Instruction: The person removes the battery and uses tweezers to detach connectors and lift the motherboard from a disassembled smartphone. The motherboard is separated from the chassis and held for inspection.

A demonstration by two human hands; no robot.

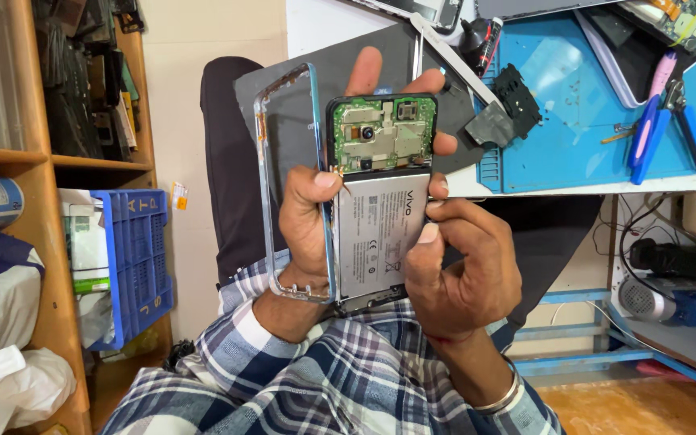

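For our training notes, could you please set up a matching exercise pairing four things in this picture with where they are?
1 opened phone
2 loose phone frame
3 blue crate
4 pliers with blue handles

A on the blue mat on the bench
B on the floor by the wooden shelves
C held in both hands
D around the left hand's wrist

Pairs: 1-C, 2-D, 3-B, 4-A

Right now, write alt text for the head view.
Two hands, left hand and right hand, hold an opened phone showing its battery and circuit board, its frame swung aside. A blue mat with pliers lies behind.
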